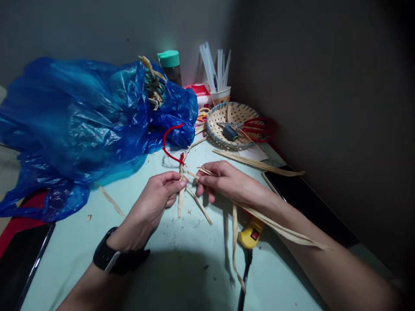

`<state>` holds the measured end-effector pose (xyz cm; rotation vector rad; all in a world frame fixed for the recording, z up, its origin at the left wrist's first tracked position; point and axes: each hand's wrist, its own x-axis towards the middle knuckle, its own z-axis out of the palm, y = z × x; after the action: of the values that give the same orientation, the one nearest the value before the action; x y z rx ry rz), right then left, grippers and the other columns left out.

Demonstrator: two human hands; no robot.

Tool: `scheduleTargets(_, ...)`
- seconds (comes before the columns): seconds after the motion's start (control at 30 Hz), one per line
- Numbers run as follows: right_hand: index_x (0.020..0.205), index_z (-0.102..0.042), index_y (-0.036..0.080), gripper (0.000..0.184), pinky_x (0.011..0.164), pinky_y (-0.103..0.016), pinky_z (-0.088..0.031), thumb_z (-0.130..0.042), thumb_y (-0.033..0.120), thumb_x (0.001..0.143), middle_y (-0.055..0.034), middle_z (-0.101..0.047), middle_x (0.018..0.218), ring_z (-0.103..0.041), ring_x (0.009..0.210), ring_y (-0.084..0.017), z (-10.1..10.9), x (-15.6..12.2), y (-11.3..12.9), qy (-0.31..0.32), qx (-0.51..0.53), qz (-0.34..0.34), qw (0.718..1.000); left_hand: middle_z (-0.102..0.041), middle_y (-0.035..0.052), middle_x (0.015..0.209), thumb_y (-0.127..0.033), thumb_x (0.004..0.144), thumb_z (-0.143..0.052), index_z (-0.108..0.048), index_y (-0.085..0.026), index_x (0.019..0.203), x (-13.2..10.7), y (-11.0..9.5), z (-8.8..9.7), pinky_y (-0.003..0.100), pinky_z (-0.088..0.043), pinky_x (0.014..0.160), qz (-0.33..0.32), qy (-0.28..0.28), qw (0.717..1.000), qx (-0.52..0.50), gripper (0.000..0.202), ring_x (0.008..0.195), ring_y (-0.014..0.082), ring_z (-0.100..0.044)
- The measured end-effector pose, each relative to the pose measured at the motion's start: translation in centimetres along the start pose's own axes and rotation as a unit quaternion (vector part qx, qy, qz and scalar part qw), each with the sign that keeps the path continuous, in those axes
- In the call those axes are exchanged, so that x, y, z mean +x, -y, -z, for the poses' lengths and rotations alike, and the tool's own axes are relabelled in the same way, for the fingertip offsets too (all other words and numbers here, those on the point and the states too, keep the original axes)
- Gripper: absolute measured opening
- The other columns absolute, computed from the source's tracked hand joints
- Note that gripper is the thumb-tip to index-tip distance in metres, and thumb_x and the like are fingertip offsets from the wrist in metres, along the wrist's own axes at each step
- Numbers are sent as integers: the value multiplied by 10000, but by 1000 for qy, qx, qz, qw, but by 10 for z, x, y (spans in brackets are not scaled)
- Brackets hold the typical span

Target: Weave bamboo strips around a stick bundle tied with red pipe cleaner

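Note:
Between thumb and fingers, my left hand (163, 190) pinches a thin straw braid (182, 171) near its lower end. Loose flat strands hang below that grip, one straight down and one slanting right. A fuzzy red cord (167, 149) is tied around the braid just above my fingers. To the right, my right hand (214, 179) is closed on pale straw strands (207, 171), whose long ends trail under the wrist and along the forearm. A braided tail (196, 142) runs up from the red tie toward the woven basket.
A blue plastic bag (74, 125) fills the left. At the back stand a green-lidded bottle (170, 65) and a cup of white sticks (221, 95). The woven basket (215, 129) holds red-handled scissors (259, 129) and dark thread (229, 133). A yellow tool (251, 233) lies below my right forearm.

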<state>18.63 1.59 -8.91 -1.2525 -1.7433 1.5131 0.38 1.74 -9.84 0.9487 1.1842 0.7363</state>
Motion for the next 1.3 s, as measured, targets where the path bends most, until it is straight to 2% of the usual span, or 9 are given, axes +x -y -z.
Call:
scheduleTargets(0.4, 783, -572, 166, 259, 568, -232, -355, -421, 323, 924, -27, -653, 730, -541, 592, -110, 7, 6, -3, -51, -131, 0, 990, -281, -81, 519, -342, 818, -624, -639, -141, 926, 2, -1, 4, 189, -101, 399, 32, 53, 997, -38, 229, 425, 33, -165)
scheduleTargets(0.5, 737, -565, 170, 268, 575, -254, -307, -445, 335, 910, -32, -604, 685, -504, 624, -139, 9, 6, 1, -109, -245, 7, 963, -250, -86, 491, -345, 817, -618, -647, -128, 878, 2, -2, 4, 186, -95, 390, 40, 50, 996, -65, 227, 416, 36, -157)
scheduleTargets(0.6, 885, -593, 164, 226, 644, -271, -332, -456, 343, 906, -69, -631, 849, -531, 729, -176, 15, 5, 3, -192, -299, 30, 934, -260, -83, 513, -317, 807, -634, -641, -118, 826, 3, -1, 5, 179, -95, 382, 35, 42, 996, -71, 199, 423, 27, -149)
scheduleTargets(0.7, 1043, -574, 162, 263, 708, -289, -356, -472, 356, 898, -107, -615, 1032, -544, 837, -211, 24, 2, 6, -287, -311, 54, 905, -386, -52, 599, -283, 795, -651, -621, -119, 794, 4, -1, 5, 177, -106, 381, 27, 39, 997, -54, 167, 428, 8, -186)
scheduleTargets(0.77, 990, -581, 167, 235, 687, -285, -351, -477, 354, 894, -94, -624, 971, -542, 808, -207, 25, 1, 10, -310, -309, 59, 897, -456, -31, 676, -255, 778, -668, -597, -124, 775, 4, -1, 4, 175, -115, 382, 27, 36, 998, -41, 149, 430, -4, -215)
scheduleTargets(0.83, 885, -586, 171, 217, 650, -274, -337, -463, 349, 901, -64, -624, 845, -532, 732, -182, 21, -1, 15, -286, -296, 60, 910, -462, -32, 694, -245, 770, -674, -578, -129, 767, 3, -2, 3, 173, -118, 384, 28, 34, 998, -37, 150, 431, -7, -222)
scheduleTargets(0.93, 851, -584, 176, 240, 586, -256, -302, -484, 390, 893, -25, -597, 721, -491, 623, -142, 6, -3, 18, -181, -269, 45, 945, -409, -51, 642, -257, 771, -673, -571, -135, 764, 2, -1, 3, 175, -120, 388, 19, 33, 999, -35, 159, 433, 1, -209)
scheduleTargets(1.03, 843, -588, 178, 259, 543, -249, -255, -530, 430, 860, -10, -579, 673, -444, 568, -121, -9, -3, 15, -94, -281, 17, 955, -350, -65, 590, -275, 772, -669, -580, -137, 753, 2, 1, 3, 179, -127, 396, 2, 33, 999, -23, 165, 443, 16, -206)
scheduleTargets(1.3, 681, -613, 163, 340, 559, -250, -256, -413, 298, 920, 2, -534, 568, -413, 548, -106, 2, 1, 8, -41, -272, 39, 961, -317, -82, 495, -213, 760, -645, -572, -149, 735, 2, 1, 3, 193, -100, 383, 7, 12, 999, -47, 100, 394, 22, -196)
